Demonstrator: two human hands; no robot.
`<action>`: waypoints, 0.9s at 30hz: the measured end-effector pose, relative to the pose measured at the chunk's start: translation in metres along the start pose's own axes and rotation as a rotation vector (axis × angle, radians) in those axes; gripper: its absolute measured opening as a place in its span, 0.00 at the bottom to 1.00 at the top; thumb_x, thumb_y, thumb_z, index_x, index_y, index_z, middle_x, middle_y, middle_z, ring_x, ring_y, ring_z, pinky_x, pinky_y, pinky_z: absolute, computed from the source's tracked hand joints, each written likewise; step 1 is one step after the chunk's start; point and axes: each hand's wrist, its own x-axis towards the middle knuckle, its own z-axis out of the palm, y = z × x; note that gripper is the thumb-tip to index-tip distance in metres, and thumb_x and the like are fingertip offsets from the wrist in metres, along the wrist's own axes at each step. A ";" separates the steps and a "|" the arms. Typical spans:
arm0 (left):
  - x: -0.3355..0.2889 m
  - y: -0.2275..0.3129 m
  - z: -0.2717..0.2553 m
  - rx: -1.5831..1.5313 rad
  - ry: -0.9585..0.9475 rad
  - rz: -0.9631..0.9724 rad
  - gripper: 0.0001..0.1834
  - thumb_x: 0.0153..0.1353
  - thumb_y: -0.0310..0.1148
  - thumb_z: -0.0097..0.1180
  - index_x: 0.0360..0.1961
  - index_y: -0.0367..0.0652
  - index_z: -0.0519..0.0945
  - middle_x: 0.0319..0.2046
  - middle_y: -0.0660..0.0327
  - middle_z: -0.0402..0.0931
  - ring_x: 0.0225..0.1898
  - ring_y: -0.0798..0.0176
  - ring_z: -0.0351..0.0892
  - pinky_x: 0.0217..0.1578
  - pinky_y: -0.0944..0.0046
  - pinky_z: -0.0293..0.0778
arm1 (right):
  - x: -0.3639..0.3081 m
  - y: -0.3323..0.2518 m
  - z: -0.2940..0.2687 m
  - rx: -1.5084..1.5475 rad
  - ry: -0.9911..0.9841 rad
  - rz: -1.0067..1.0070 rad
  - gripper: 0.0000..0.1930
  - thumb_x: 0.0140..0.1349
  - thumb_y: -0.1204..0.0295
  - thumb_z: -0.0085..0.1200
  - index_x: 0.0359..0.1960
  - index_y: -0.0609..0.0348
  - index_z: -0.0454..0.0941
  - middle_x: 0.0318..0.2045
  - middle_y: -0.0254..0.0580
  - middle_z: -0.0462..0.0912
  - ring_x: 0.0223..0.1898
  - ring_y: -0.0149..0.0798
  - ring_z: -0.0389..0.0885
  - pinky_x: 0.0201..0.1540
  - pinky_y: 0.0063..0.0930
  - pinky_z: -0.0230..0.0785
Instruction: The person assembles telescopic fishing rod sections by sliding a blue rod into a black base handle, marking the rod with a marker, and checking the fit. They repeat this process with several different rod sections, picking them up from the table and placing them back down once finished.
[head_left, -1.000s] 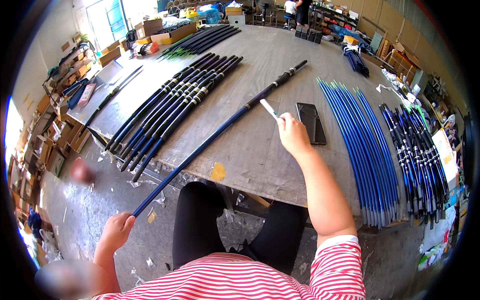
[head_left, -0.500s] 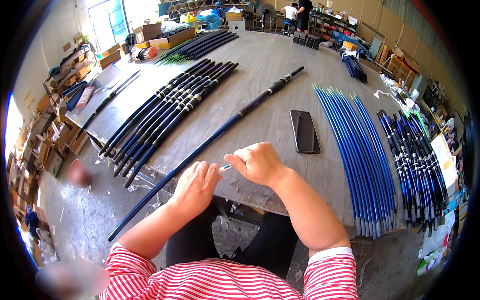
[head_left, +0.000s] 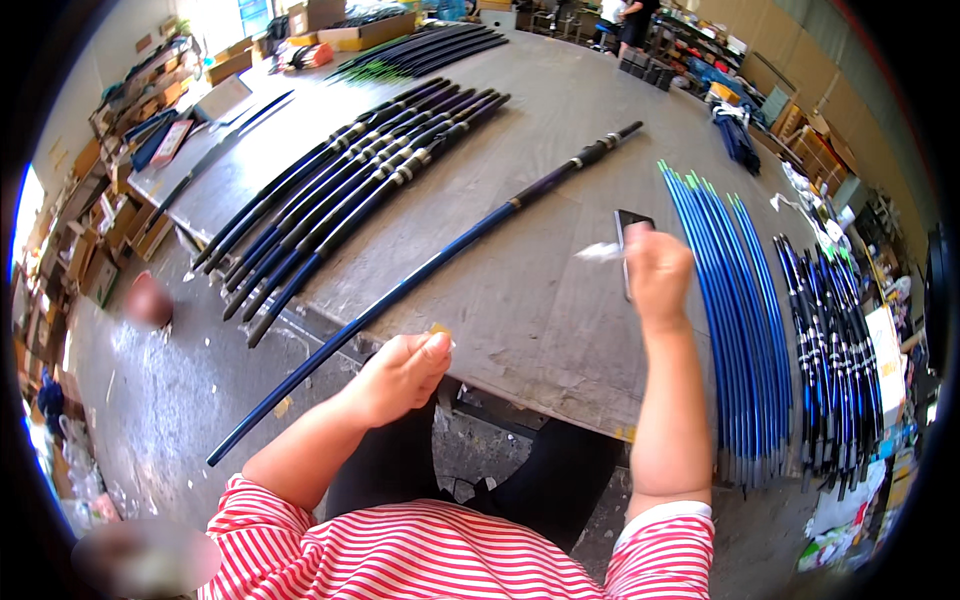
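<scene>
My left hand (head_left: 402, 375) is closed in a pinch near the table's front edge. A small yellowish piece (head_left: 439, 330) pokes out above its fingertips; its kind is unclear. Out to the right, my right hand (head_left: 658, 272) is closed and blurred, with a thin white wisp like plastic film (head_left: 598, 252) trailing from its fingers. Beneath that hand lies a black phone (head_left: 634, 217), partly covered. A long blue-black fishing rod (head_left: 440, 263) lies diagonally between my hands, its lower end sticking out past the table edge.
Several thick dark rods (head_left: 340, 200) lie left of the long rod. To the right are thin blue rod sections (head_left: 725, 330) with green tips and a bundle of dark rods (head_left: 830, 350). More black rods (head_left: 430, 52) lie at the back; a person (head_left: 636, 22) stands beyond the table.
My hands, close together before at a small whitish piece, have parted. The right swung out to the right over the phone, trailing the white wisp; the left turned palm inward. The view shifted slightly.
</scene>
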 end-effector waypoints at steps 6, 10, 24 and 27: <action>0.010 -0.001 0.012 1.219 0.432 0.893 0.11 0.52 0.32 0.56 0.29 0.37 0.69 0.35 0.48 0.68 0.42 0.45 0.68 0.43 0.50 0.66 | -0.012 -0.027 0.049 0.332 -0.004 0.432 0.17 0.62 0.72 0.48 0.53 0.60 0.68 0.18 0.27 0.67 0.19 0.20 0.60 0.22 0.15 0.53; 0.038 -0.002 0.005 1.289 0.532 0.883 0.12 0.50 0.31 0.58 0.31 0.36 0.70 0.42 0.46 0.66 0.55 0.39 0.60 0.56 0.46 0.56 | -0.010 -0.052 0.062 0.452 -0.110 0.456 0.20 0.62 0.75 0.46 0.57 0.55 0.66 0.20 0.31 0.73 0.16 0.18 0.63 0.17 0.14 0.56; 0.058 0.003 -0.006 1.274 0.506 0.695 0.15 0.47 0.35 0.61 0.29 0.36 0.70 0.39 0.47 0.66 0.57 0.39 0.58 0.58 0.38 0.47 | -0.008 -0.009 0.133 0.793 -0.083 0.481 0.15 0.61 0.69 0.51 0.45 0.67 0.72 0.29 0.44 0.81 0.31 0.32 0.79 0.35 0.23 0.72; 0.056 0.006 -0.007 1.257 0.498 0.660 0.16 0.45 0.36 0.62 0.28 0.36 0.70 0.39 0.47 0.66 0.58 0.39 0.58 0.58 0.38 0.46 | -0.010 -0.007 0.128 0.799 -0.181 0.656 0.10 0.57 0.73 0.55 0.37 0.68 0.74 0.25 0.43 0.79 0.27 0.31 0.78 0.30 0.20 0.70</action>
